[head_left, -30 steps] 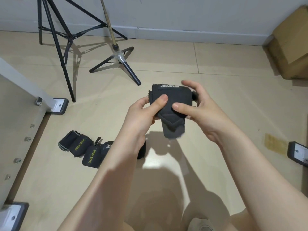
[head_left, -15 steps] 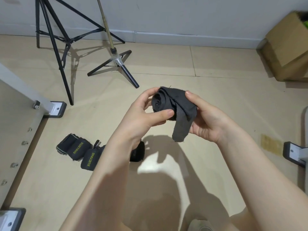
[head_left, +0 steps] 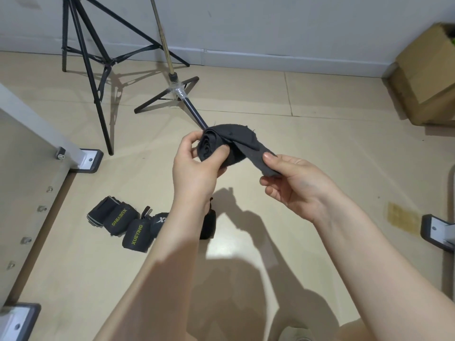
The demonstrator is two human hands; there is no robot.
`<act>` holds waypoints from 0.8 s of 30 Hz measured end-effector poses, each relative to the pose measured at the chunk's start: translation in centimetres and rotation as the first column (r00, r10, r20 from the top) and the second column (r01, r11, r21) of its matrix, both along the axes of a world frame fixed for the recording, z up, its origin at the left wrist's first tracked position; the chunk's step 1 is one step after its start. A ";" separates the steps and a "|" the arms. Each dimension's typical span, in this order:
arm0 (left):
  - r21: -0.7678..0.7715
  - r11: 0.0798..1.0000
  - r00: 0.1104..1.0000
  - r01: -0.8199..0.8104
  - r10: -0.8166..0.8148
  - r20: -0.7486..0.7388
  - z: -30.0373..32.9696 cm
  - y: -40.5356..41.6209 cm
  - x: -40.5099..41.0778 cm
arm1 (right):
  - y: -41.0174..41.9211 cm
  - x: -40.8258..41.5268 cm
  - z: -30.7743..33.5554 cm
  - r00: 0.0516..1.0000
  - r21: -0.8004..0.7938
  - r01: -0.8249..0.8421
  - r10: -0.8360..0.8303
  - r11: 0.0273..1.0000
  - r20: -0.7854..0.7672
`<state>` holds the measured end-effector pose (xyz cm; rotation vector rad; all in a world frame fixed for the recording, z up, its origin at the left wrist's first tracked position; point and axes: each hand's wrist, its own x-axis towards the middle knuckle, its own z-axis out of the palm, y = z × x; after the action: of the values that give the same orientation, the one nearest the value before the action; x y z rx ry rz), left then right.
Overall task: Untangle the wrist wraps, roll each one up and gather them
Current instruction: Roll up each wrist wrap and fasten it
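While the left hand [head_left: 194,168] pinches the roll [head_left: 214,148] in mid-air above the floor [head_left: 320,134], the right hand [head_left: 295,185] grips the wrap's loose tail [head_left: 261,158] between thumb and fingers. Head view only. To finish well: keep tail taut, edges lined up with the roll, turn with the left, feed with the right, press the end down firmly. Finished rolls [head_left: 128,225] sit grouped on the floor, lower left; this one likely goes there next.
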<state>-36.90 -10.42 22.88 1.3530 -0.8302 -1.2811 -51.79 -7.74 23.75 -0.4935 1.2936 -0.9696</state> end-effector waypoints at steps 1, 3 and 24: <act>0.049 0.999 0.998 -0.010 0.013 -0.061 -0.1 0.0 -0.1 | 0.1 0.1 -0.1 0.999 -0.024 -0.031 0.031 0.999 -0.017; 0.165 0.986 0.978 0.007 0.028 -0.209 -0.2 0.0 -0.5 | 0.4 0.4 -0.4 0.995 -0.031 -0.077 0.075 0.997 -0.062; 0.362 0.869 0.878 0.339 -0.153 -0.454 -0.6 1.6 -3.1 | 0.1 1.7 -1.4 0.943 -0.298 0.284 -0.322 0.911 -0.086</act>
<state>-40.05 -8.80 22.28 1.2589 -0.4429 -1.9694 -50.07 -7.60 22.39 -0.5941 1.3859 -1.4159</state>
